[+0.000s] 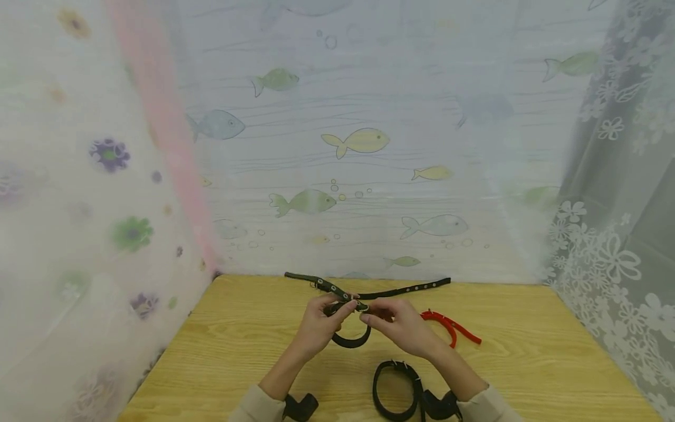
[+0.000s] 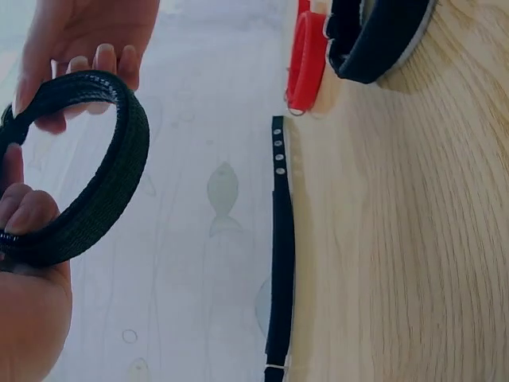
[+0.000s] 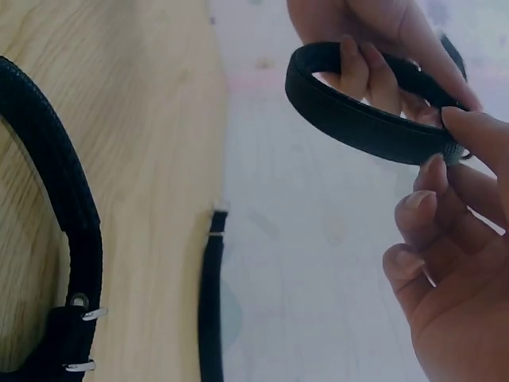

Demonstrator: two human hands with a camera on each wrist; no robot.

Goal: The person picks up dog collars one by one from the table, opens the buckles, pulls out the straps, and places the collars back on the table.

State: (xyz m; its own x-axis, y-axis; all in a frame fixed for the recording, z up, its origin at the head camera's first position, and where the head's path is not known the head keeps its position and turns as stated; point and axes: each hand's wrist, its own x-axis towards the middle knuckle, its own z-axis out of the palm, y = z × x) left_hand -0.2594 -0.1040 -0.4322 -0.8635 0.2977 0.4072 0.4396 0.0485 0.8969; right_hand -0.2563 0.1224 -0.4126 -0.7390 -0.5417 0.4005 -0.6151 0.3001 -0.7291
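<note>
A dark green-black buckle collar (image 1: 350, 342) is bent into a loop and held up between both hands above the table. My left hand (image 1: 315, 327) grips it on the left, with fingertips inside the loop in the left wrist view. My right hand (image 1: 405, 329) pinches it near the buckle with thumb and fingers. A strap end with metal eyelets (image 1: 333, 288) sticks out up and left from the left fingers. In the right wrist view the collar's band (image 3: 350, 123) makes a closed ring. Fingers partly cover the buckle.
A black collar (image 1: 408, 291) lies stretched out along the table's back edge. To the right lies a red collar (image 1: 447, 327), partly behind the right hand. Another black collar (image 1: 377, 391) is looped near the front. Fish-patterned curtain (image 1: 364, 140) hangs behind the wooden table (image 1: 237, 328).
</note>
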